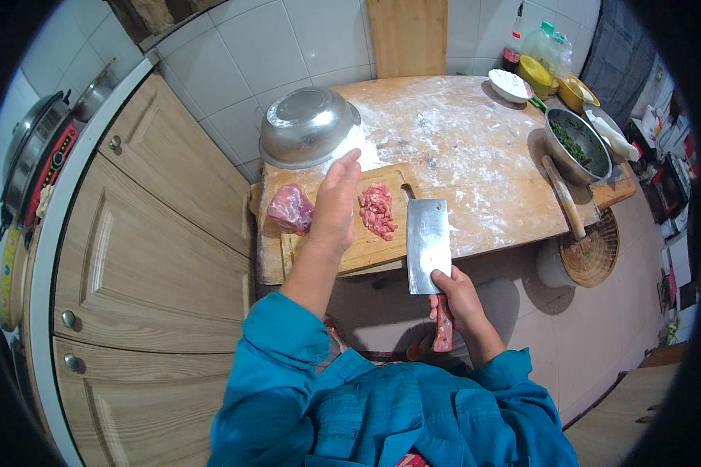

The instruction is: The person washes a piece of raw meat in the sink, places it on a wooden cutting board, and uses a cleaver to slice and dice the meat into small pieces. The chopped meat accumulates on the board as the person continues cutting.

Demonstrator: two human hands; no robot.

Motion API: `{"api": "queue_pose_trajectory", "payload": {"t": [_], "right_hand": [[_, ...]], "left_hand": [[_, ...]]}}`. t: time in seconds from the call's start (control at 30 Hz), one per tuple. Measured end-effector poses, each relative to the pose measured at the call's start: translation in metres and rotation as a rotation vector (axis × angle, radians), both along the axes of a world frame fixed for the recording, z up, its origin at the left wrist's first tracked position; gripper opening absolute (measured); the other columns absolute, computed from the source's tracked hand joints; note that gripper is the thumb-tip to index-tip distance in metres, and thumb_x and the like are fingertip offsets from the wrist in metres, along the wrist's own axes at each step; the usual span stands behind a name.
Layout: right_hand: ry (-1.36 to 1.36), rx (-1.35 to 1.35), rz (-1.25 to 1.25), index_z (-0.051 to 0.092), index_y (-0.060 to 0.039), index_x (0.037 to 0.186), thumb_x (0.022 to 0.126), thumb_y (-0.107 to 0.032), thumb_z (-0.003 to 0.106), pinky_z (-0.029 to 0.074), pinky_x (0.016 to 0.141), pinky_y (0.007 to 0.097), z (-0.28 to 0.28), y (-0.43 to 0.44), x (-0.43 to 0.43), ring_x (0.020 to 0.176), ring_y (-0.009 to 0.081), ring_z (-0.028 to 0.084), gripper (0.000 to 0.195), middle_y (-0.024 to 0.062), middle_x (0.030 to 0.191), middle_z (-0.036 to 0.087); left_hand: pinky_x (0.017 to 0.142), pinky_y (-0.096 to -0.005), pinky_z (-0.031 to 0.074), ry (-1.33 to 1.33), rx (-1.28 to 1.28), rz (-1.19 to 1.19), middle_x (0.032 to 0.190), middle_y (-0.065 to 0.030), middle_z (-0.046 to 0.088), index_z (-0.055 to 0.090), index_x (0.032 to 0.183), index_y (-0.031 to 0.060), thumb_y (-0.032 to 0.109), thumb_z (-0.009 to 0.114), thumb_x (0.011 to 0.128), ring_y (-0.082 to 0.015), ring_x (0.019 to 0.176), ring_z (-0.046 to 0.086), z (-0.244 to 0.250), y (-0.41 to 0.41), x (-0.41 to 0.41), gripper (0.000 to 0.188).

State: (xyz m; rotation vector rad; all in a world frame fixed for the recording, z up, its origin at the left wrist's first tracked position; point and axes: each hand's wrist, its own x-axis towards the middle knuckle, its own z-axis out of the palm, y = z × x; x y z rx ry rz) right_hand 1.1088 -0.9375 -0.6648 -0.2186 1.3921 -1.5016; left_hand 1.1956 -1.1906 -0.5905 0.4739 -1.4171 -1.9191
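My right hand (461, 295) grips a cleaver (427, 242) where its red handle meets the blade, with the thumb on the blade's face. The blade is upright in view, at the right edge of a wooden cutting board (350, 257). Chopped raw meat (377, 211) lies in a small heap on the board. My left hand (337, 201) is raised over the board's left part, fingers extended, with nothing seen in it. Left of that hand sits a larger piece of raw meat (291, 208), partly hidden by the hand and wrist.
An overturned metal bowl (309, 125) stands behind the board on the floury wooden table (444, 134). At right are a rolling pin (562, 195), a metal bowl of chopped greens (604, 166) and a white bowl (509, 93). Wooden cabinets (152, 262) flank the left; a wicker basket (599, 257) sits below the table's right end.
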Motion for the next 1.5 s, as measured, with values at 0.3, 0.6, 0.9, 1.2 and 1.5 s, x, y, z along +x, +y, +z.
{"api": "queue_pose_trajectory", "payload": {"t": [0.3,0.6,0.9,1.2,1.5], "right_hand": [[0.028,-0.009,-0.024,0.054,-0.0001,0.117,0.106,-0.02,0.054,0.053,0.044,0.0306,0.002,0.002,0.0,0.05,0.0142,0.058,0.023,0.0059,0.074,0.06],[0.36,0.08,0.029,0.053,-0.0021,0.127,0.104,-0.018,0.056,0.051,0.045,0.0315,0.026,-0.002,0.01,0.055,0.0137,0.06,0.028,0.0057,0.075,0.06],[0.547,0.131,0.386,0.054,-0.0014,0.128,0.102,-0.015,0.057,0.048,0.046,0.0319,0.072,-0.028,0.019,0.051,0.0153,0.058,0.029,0.0059,0.069,0.059],[0.544,0.261,0.64,0.053,0.0036,0.128,0.101,-0.015,0.054,0.051,0.049,0.0357,0.102,-0.072,0.043,0.053,0.0203,0.063,0.033,0.0114,0.07,0.063],[0.65,0.298,0.568,0.052,0.0037,0.127,0.101,-0.016,0.051,0.054,0.051,0.0384,0.085,-0.092,0.029,0.056,0.0234,0.067,0.033,0.0143,0.073,0.066]], "left_hand": [[0.128,-0.0448,0.021,-0.741,-1.165,-0.075,0.167,-0.0176,0.028,0.039,0.157,0.0114,0.022,0.081,0.081,-0.0347,0.157,0.02,0.025,-0.084,0.072,0.088],[0.125,-0.0417,0.028,-0.99,-1.065,-0.26,0.156,-0.0176,0.035,0.04,0.154,0.0109,0.013,0.087,0.063,-0.0378,0.148,0.033,-0.005,-0.125,0.109,0.102],[0.114,-0.0459,0.041,-1.015,-1.037,-0.188,0.142,-0.0244,0.047,0.046,0.143,0.0043,0.028,0.091,0.061,-0.0427,0.134,0.048,-0.005,-0.106,0.119,0.097],[0.097,-0.0387,0.053,-0.669,-0.385,0.148,0.129,-0.0196,0.056,0.043,0.137,0.0012,0.023,0.088,0.07,-0.0266,0.115,0.061,-0.033,-0.099,0.138,0.084],[0.089,-0.035,0.055,-0.63,-0.343,0.148,0.122,-0.0163,0.058,0.041,0.136,0.0027,0.019,0.087,0.073,-0.0222,0.106,0.063,-0.001,-0.061,0.151,0.08]]}}
